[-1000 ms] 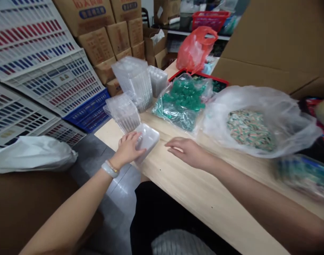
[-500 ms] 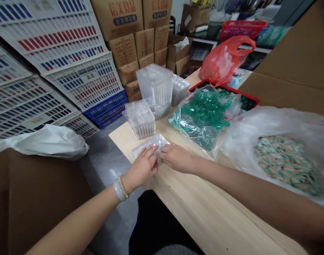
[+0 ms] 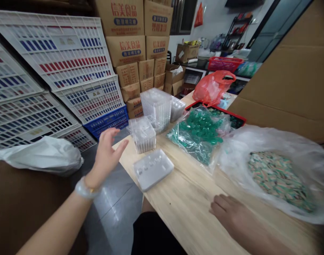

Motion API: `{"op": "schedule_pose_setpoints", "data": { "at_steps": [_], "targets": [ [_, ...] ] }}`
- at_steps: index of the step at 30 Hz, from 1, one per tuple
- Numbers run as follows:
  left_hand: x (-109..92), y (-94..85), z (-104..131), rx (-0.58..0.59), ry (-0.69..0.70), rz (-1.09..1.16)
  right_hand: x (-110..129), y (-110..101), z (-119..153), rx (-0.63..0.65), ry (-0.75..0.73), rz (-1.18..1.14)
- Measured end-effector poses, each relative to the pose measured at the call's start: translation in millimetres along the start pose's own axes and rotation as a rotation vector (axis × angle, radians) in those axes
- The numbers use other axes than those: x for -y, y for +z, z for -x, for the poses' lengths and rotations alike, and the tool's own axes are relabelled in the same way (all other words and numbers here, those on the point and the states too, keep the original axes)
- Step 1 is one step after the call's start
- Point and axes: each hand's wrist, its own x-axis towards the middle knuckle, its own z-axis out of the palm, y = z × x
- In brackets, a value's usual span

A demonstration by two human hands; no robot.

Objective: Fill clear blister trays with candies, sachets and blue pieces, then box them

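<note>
Hovering spread off the near-left edge of the table (image 3: 188,209), the left hand (image 3: 107,154) is holding nothing that shows; its thumb is standing well away from the fingers. The right hand (image 3: 227,212) is either resting on the bare wood or hanging low over it, I cannot tell which; its fingers are curling under in a blur, so whether they are pinching anything is not showing.

Between the two hands, and touching neither, a clear plastic tray (image 3: 155,171) is lying on the table, farther forward than the right hand. Which way up it is sitting I cannot tell. Just beyond it, to the right of the left hand, a short stack of clear containers (image 3: 143,136) is standing, with a taller stack (image 3: 156,106) rising behind. Ahead of the right hand a clear bag of green pieces (image 3: 203,125) is sprawling; to that hand's right a whitish bag (image 3: 300,152) is cradling many small striped pieces (image 3: 278,177).

By the look of it, the step in hand is setting out the tray. Any next move on it would be calling for the left hand to come inward, the right to reach forward and leftward, and a light grip, since the plastic is probably flexing easily.
</note>
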Motion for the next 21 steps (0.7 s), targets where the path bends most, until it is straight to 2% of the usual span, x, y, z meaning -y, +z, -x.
{"op": "schedule_pose_setpoints", "data": {
  "at_steps": [2, 4, 5, 7, 9, 11, 13, 15, 18, 20, 21],
  "targets": [
    [3, 13.6, -25, 0.116, 0.128, -0.102, -9, 10, 18, 0.041, 0.040, 0.007],
    [-3, 31.8, -38, 0.302, 0.228, -0.222, -16, 4, 1, 0.045, 0.119, -0.044],
    [-8, 40.6, -40, 0.376, 0.229, -0.291, -18, -5, -19, 0.027, 0.162, -0.088],
    [-19, 55.0, -33, 0.431, 0.160, -0.421, -19, -23, -77, -0.046, 0.232, -0.184],
    [-27, 64.9, -25, 0.387, 0.071, -0.501, -19, -32, -143, -0.092, 0.264, -0.323],
    [-31, 71.4, -23, 0.336, -0.010, -0.517, -18, -27, -204, -0.141, 0.298, -0.440],
    [-30, 75.2, -33, 0.357, -0.076, -0.461, -17, -12, -251, -0.187, 0.353, -0.572],
    [-26, 74.9, -51, 0.446, -0.114, -0.340, -16, 4, -283, -0.198, 0.399, -0.672],
    [-11, 64.8, -76, 0.561, -0.143, -0.171, -19, 18, -309, -0.135, 0.490, -0.712],
    [3, 54.5, -83, 0.536, -0.220, -0.045, -22, 21, -317, -0.082, 0.579, -0.737],
    [10, 50.1, -83, 0.474, -0.266, 0.020, -24, 22, -319, -0.064, 0.623, -0.773]
  ]
}}
